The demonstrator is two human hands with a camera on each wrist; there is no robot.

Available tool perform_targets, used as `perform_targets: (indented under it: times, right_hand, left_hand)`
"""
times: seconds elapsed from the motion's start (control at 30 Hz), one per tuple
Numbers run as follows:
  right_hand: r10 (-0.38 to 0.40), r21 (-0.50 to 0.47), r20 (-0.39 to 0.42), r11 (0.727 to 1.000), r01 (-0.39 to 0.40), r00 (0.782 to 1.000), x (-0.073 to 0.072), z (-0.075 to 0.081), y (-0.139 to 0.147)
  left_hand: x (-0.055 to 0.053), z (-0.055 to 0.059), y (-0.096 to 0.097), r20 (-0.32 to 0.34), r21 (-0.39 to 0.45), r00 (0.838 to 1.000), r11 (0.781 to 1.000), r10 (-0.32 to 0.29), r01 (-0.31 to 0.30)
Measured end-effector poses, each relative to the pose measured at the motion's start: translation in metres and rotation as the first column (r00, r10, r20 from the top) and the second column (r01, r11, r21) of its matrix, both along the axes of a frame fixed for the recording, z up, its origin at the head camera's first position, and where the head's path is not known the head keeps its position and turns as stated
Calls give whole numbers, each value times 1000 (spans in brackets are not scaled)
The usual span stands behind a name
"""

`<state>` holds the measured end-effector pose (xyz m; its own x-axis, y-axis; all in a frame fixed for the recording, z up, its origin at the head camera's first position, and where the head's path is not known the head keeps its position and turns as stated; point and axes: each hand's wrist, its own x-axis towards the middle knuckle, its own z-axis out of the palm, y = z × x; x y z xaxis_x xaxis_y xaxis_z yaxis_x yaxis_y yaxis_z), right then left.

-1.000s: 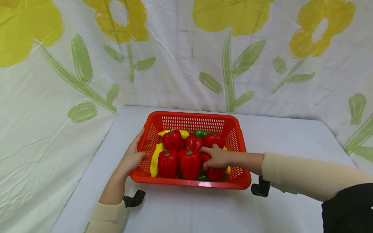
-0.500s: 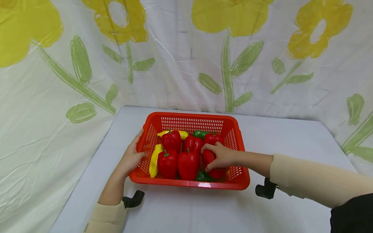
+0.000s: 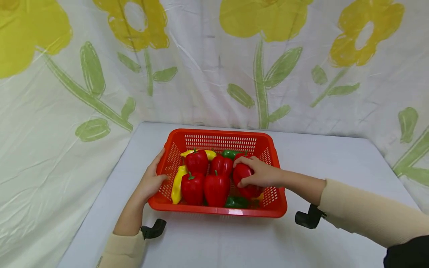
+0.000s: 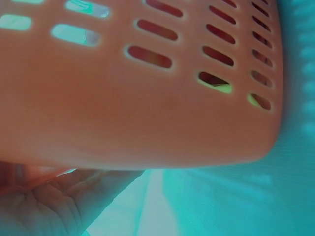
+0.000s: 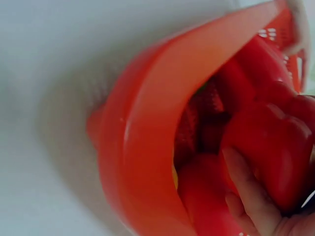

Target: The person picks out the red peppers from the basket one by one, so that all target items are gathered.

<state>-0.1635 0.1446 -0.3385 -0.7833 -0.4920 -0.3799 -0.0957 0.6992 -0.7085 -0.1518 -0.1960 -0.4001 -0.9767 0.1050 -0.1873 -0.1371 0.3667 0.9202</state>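
Observation:
A red plastic basket (image 3: 218, 211) with slotted walls holds several red bell peppers. My left hand (image 3: 152, 182) grips its left rim, thumb on the inner side. In the left wrist view the basket's wall (image 4: 113, 113) fills most of the frame, and the hand (image 4: 69, 201) shows below it. My right hand (image 3: 266, 175) is over the basket's right part, fingers and thumb curled round a red bell pepper (image 3: 242, 173). Seen from the right wrist, the thumb and fingers press against this pepper (image 5: 270, 142), with another pepper (image 5: 206, 196) beneath.
Along the basket's left inner side lies a yellow banana (image 3: 178, 186); another yellow fruit (image 3: 211, 154) is at the back. Green pieces (image 3: 236, 202) show near the front. A white table (image 3: 187, 242) bears the basket, and a flower-printed curtain (image 3: 201, 74) hangs behind.
My right hand has taken hold of a red bell pepper and drawn it slightly up and right, uncovering more of the green piece below. The left hand stays on the rim.

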Motion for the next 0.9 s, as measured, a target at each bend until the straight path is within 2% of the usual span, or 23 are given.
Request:
perform_targets:
  times: [0.23,0.43,0.9]
  right_hand:
    - [-75,-109,2,991,74,997,-4,1,9]
    - [-124,-147,8,981,124,992,-5,1,18]
    - [-115,-279,-75,956,90,990,-4,-3,32]
  left_hand:
    - [1,1,1,12,-1,1000,1000,10,-10]
    - [2,2,1,14,4,1000,1000,10,-10]
    - [2,3,1,19,1,1000,1000,11,-11]
